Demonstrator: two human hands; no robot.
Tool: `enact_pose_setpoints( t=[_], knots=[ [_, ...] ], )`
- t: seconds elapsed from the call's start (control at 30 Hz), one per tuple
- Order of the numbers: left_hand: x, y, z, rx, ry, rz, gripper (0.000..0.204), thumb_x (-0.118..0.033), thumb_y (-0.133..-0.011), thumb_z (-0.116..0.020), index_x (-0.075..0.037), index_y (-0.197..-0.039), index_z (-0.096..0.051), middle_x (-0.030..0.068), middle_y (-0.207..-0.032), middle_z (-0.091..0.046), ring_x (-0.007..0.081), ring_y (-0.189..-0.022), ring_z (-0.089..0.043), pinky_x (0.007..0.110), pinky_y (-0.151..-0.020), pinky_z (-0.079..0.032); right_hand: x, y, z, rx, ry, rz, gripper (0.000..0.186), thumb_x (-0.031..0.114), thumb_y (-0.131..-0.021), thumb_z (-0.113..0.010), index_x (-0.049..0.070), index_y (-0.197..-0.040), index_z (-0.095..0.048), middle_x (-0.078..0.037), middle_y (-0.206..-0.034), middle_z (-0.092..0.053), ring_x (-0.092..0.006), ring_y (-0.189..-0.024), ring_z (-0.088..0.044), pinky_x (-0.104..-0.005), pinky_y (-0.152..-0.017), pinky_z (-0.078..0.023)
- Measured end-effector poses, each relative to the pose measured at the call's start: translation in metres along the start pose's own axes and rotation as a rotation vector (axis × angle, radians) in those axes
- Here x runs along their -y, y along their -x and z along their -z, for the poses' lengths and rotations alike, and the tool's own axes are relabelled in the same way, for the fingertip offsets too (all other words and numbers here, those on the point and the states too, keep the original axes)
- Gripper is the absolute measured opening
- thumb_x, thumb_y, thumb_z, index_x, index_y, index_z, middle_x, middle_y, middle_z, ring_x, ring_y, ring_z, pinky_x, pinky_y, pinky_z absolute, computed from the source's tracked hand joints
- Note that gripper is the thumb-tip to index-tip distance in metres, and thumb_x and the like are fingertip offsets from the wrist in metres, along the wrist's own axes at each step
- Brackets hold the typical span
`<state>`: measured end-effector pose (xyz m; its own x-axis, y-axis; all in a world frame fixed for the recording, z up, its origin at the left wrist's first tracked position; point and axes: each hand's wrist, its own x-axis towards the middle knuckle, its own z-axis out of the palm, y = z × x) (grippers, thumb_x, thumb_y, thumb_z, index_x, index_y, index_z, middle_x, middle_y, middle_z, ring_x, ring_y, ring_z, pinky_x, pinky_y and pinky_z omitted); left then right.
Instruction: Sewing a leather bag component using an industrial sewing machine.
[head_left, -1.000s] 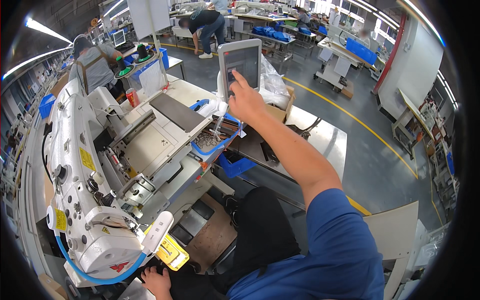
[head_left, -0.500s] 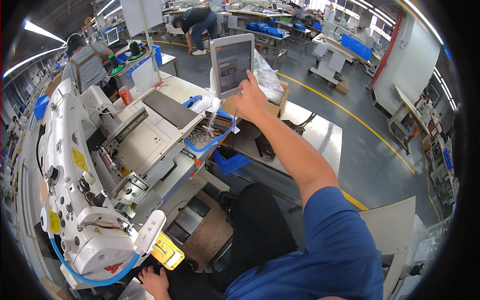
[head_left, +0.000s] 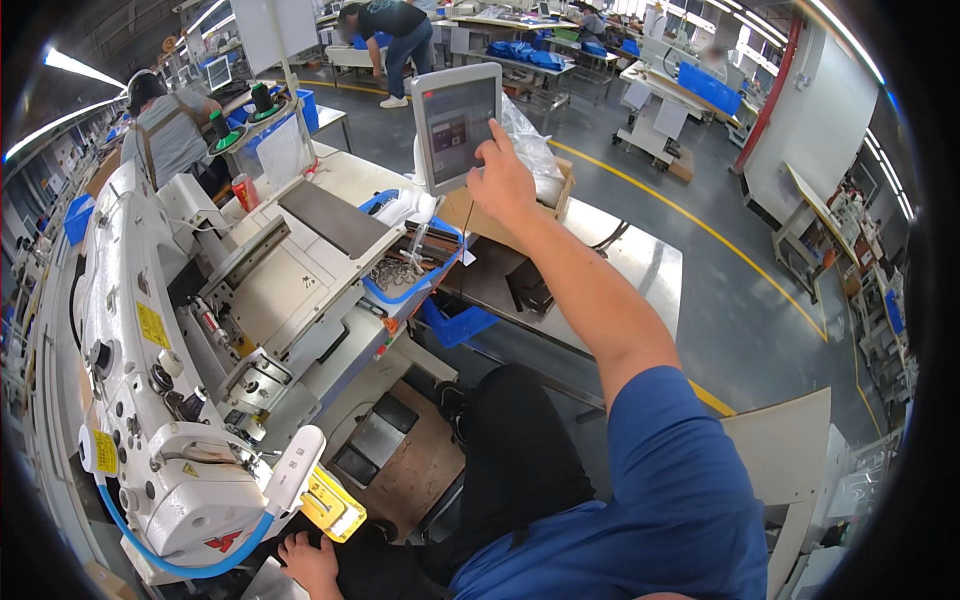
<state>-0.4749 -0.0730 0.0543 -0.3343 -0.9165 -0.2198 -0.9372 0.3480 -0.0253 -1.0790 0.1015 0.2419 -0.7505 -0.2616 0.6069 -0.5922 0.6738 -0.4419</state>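
Note:
My right arm reaches forward to a grey-framed touchscreen panel [head_left: 452, 115]. My right hand [head_left: 505, 188] has its index finger stretched out at the screen's right edge and the other fingers partly curled, with nothing in them. Whether the fingertip presses the glass, I cannot tell. Low on the left, my left hand [head_left: 311, 562] lies by my thigh, fingers apart and holding nothing. Just above it is the head of a large white industrial sewing machine [head_left: 150, 400], with a blue hose [head_left: 195, 570] and a yellow guard plate [head_left: 333, 505].
A blue tray [head_left: 408, 292] of small metal parts sits below the panel, beside a dark plate [head_left: 335, 215]. Behind the panel is a cardboard box [head_left: 490, 225] with clear plastic. A red can [head_left: 245, 192] and green thread cones [head_left: 222, 130] stand farther left. Other people work in the background.
My right index finger has shifted slightly up along the screen's right side. The view has turned a little. A person in the background has straightened somewhat. My left hand keeps its place.

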Motion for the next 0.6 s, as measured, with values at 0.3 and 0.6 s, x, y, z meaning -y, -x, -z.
enact_pose_setpoints(
  t=[0.3, 0.6],
  knots=[
    [0.005, -0.001, -0.005, 0.007, 0.011, -0.001, 0.049, -0.039, -0.081, -0.074, -0.011, -0.121, -0.069, 0.0094, -0.138, -0.057, 0.0341, -0.135, -0.044, 0.066, -0.101, -0.039, -0.007, 0.009, -0.006, 0.013, 0.037, -0.004, 0.027, 0.018, -0.081, -0.067, 0.007, -0.105, -0.060, -0.013, -0.159, -0.035, -0.0366, -0.109, -0.065, -0.0477, -0.087, -0.053],
    [0.006, -0.002, -0.003, 0.024, 0.002, 0.011, 0.049, -0.039, -0.082, -0.073, -0.012, -0.122, -0.068, 0.0108, -0.142, -0.055, 0.0368, -0.137, -0.042, 0.065, -0.102, -0.039, -0.011, 0.027, -0.011, 0.123, 0.060, -0.042, 0.029, 0.016, -0.079, -0.065, 0.007, -0.106, -0.060, -0.012, -0.158, -0.037, -0.0368, -0.118, -0.061, -0.0480, -0.093, -0.052]
  ],
)
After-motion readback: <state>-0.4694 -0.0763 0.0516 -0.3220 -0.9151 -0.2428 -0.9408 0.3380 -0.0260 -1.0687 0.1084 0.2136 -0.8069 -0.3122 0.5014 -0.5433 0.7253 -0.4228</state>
